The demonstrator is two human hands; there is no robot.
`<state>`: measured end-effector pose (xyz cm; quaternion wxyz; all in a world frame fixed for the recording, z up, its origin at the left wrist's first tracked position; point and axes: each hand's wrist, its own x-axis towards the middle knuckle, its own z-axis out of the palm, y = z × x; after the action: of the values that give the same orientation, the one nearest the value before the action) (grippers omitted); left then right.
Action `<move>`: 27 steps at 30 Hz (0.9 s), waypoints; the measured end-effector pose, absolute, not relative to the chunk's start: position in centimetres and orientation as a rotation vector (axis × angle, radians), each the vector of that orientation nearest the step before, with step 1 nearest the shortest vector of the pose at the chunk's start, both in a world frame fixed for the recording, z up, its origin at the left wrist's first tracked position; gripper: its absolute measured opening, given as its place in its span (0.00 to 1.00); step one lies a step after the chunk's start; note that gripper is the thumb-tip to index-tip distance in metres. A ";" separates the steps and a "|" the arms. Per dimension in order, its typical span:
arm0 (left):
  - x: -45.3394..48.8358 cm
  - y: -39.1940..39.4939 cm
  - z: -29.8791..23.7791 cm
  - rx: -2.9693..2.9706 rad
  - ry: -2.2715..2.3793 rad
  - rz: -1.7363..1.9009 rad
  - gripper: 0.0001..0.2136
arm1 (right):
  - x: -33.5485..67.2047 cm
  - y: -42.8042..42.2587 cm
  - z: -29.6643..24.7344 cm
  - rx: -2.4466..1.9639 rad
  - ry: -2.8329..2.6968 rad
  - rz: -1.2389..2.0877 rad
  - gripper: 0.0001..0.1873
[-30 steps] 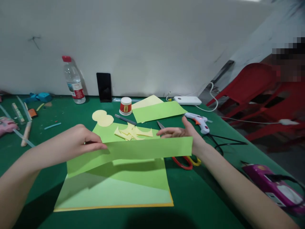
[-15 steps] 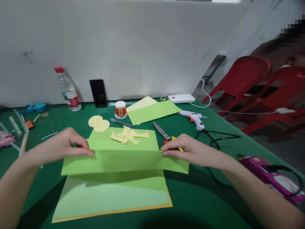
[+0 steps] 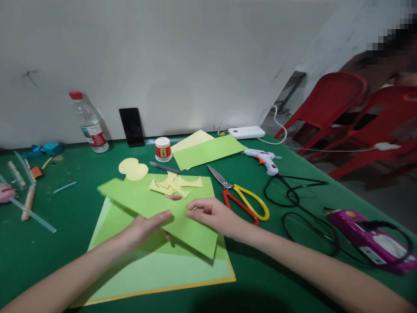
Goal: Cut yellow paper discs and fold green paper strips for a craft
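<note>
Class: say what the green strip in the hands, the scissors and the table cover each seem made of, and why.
Green strip: probably thin matte paper; it lifts off the sheet below with crisp straight edges.
Scissors: grey metal blades with a dull shine; glossy red and yellow handles, likely plastic.
Table cover: dark green, matte, no glare; looks like felt or cloth.

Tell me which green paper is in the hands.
The slanted green strip, between left hand and right hand. The large sheet lies flat beneath it; the third sheet lies by the cup, untouched.
</note>
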<state>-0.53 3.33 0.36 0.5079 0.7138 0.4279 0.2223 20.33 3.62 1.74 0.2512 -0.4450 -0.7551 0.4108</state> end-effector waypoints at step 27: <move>-2.3 5.5 9.2 0.762 0.800 1.571 0.07 | 29.2 3.9 1.4 -1.157 -1.350 1.389 0.19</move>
<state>-2.34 5.46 9.25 0.5732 0.3253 0.3414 0.6701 29.16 3.90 1.41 0.4285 -0.4633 -0.5407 0.5563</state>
